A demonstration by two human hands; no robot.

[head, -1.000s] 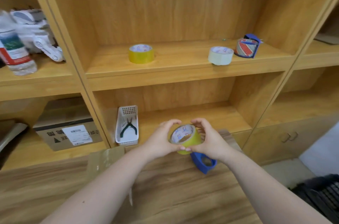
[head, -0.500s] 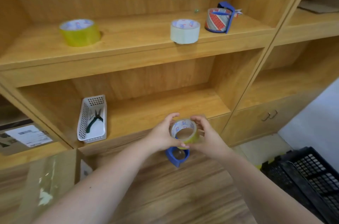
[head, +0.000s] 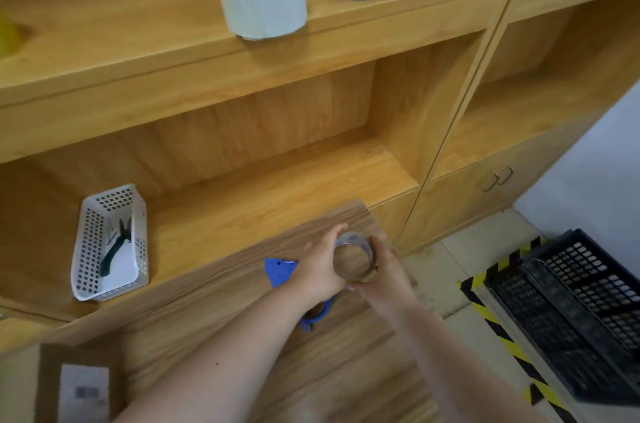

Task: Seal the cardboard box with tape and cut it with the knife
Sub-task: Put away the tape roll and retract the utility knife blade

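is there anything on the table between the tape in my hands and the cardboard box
Nothing visible does. Both hands hold the tape roll over the table's far right end; the cardboard box sits at bottom left, with bare table between. The blue dispenser lies under the left hand.

Stockroom or packing area (wooden shelving (head: 242, 52), tape rolls (head: 262, 0), black crates (head: 588, 311))

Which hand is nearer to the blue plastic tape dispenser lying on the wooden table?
Left. The left hand sits directly over the blue plastic tape dispenser, covering part of it; the right hand is farther right, across the yellowish tape roll both hands hold.
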